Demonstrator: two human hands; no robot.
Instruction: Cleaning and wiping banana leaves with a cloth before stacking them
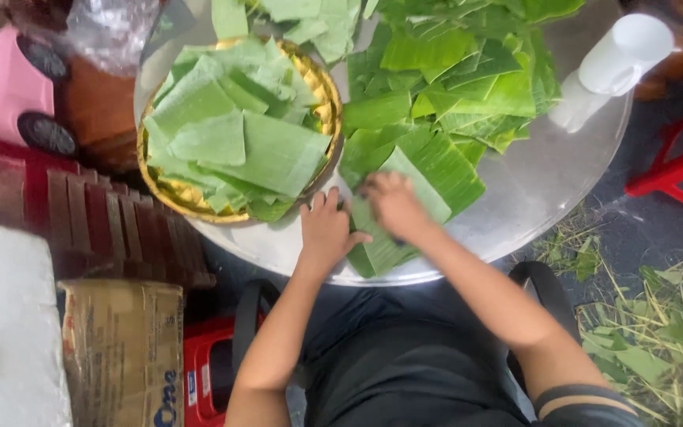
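A strip of green banana leaf (405,186) lies at the near edge of a round silvery tray (539,182). My left hand (327,229) rests flat beside it, fingers spread and touching its left edge. My right hand (394,204) presses down on the leaf with fingers curled; anything under the fingers is hidden. A golden bowl (327,95) at the left holds a stack of cut pale-green leaf pieces (231,134). A loose heap of darker leaf pieces (452,71) covers the far part of the tray.
A white plastic bottle (614,67) lies at the tray's right rim. Red stools (677,170) stand at the right and below the tray. A cardboard box (124,352) and a pink toy car (9,87) sit at the left. Leaf scraps (650,340) litter the floor.
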